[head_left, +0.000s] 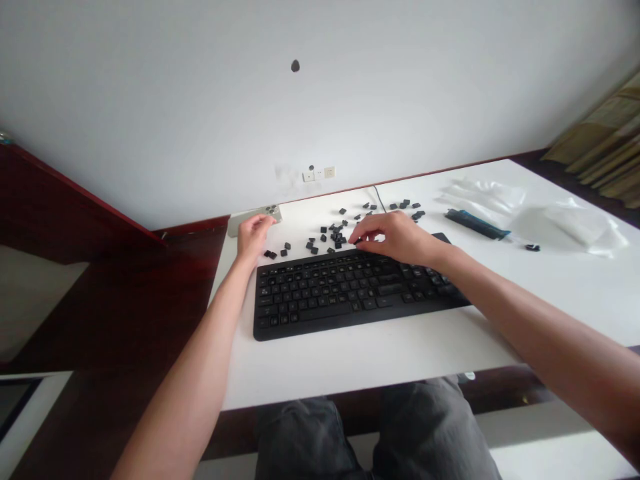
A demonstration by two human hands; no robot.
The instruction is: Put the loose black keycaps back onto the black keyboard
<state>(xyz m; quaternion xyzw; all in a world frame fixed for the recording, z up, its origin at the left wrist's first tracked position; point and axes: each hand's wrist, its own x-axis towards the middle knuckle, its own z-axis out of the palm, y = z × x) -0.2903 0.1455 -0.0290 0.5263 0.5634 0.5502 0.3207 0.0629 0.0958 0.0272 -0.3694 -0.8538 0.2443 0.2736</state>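
A black keyboard (325, 293) lies on the white table, with some key positions looking bare of caps. My right hand (393, 237) is over its back edge, thumb and fingers pinched around what looks like a small black keycap (357, 241). Loose black keycaps (338, 237) are scattered behind the keyboard, close to those fingertips. My left hand (255, 235) is beyond the keyboard's back left corner, fingers curled together beside a pale phone (245, 217). Whatever the left fingers hold, if anything, is too small to make out.
To the right on the table (300, 363) lie a dark blue-black packet (477, 224), a small black piece (533, 247) and clear plastic bags (570, 227). A thin cable (379, 199) runs toward the wall, which has power sockets (319, 174).
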